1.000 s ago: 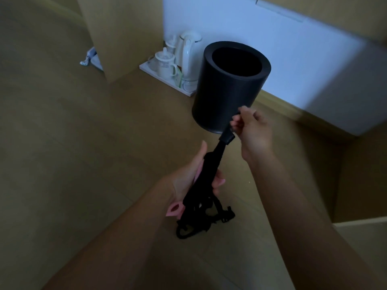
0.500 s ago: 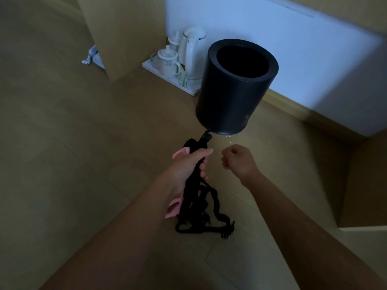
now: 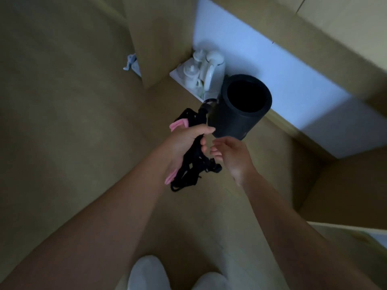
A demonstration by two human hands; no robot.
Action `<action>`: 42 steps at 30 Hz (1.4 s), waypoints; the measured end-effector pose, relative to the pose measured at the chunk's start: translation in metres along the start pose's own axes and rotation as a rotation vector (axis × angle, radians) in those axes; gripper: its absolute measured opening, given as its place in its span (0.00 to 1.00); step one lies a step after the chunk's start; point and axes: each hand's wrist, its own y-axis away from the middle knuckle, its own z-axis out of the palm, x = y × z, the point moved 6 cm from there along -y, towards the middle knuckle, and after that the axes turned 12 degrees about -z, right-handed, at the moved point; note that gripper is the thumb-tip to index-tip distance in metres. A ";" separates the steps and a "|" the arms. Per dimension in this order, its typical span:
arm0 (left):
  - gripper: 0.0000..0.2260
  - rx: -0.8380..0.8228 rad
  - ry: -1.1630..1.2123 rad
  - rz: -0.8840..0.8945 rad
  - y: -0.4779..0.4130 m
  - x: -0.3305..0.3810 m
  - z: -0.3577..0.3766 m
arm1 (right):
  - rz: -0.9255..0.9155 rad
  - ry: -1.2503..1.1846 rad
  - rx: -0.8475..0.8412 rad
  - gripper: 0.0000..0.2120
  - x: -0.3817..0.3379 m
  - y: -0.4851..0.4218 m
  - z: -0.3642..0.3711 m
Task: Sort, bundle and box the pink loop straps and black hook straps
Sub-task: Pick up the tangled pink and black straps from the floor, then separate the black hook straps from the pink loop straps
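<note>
Presently, head view: left hand [image 3: 187,141] clamped round a mixed bunch held above the floor [image 3: 83,126]; black straps [image 3: 195,166] hanging in tangled loops below the fist, one looped end rising beside the bin [image 3: 240,114]; pink straps [image 3: 178,124] showing above and below the palm; right hand [image 3: 232,159] empty, fingers loosely spread, just beside the left.

Progress, by judgement: early; colours unsorted in one fist, no tidy bundle, no box in sight; sorting, bundling and boxing all left.

Against a second ago: right hand then pinched the black top end; half a second ago it was a fist; now it lies open; view tipped down, feet [image 3: 146,273] in white now in frame.
</note>
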 end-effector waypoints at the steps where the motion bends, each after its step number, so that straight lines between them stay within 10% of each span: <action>1: 0.09 0.004 -0.009 0.005 0.018 0.013 0.005 | -0.008 0.005 -0.016 0.07 -0.023 0.008 -0.001; 23: 0.12 -0.194 0.070 0.157 0.340 0.286 0.123 | -0.163 -0.035 0.000 0.09 -0.434 0.155 -0.087; 42: 0.23 -0.149 -0.219 0.379 0.278 0.502 0.227 | -0.416 -0.010 0.191 0.04 -0.532 0.002 -0.171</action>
